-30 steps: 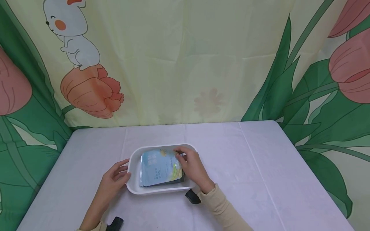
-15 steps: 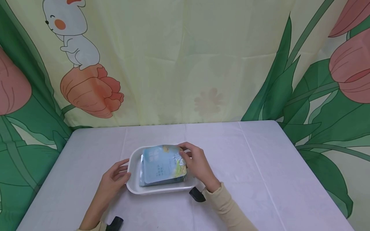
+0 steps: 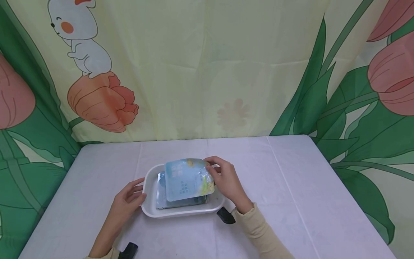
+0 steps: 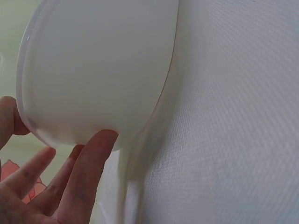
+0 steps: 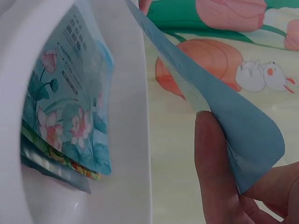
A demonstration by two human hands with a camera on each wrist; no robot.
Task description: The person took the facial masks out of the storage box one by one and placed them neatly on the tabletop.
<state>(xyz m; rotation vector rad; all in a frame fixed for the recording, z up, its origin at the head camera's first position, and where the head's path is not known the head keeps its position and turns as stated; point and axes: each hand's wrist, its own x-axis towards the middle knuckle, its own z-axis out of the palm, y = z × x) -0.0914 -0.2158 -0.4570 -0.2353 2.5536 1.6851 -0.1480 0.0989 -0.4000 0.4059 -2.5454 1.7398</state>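
Observation:
My right hand pinches the right edge of a flat light-blue sachet, printed with yellow and green. It is raised and tilted over a white tray; in the right wrist view the lifted sachet is seen nearly edge-on, between thumb and fingers. Below it several more sachets lie stacked in the tray, the top one a blue-green lotus sachet. My left hand touches the tray's left end, thumb and fingertips against the outer wall and rim; the left wrist view shows this tray wall close up.
The tray stands on a table with a white cloth. Behind the table hangs a pale yellow curtain printed with a rabbit, tulips and leaves. A black wrist camera mount sits below the right hand, another mount by the left wrist.
My right hand has lifted the top sachet off the stack and moved it right and away from me, uncovering the sachet beneath. The left hand and the tray have stayed in place.

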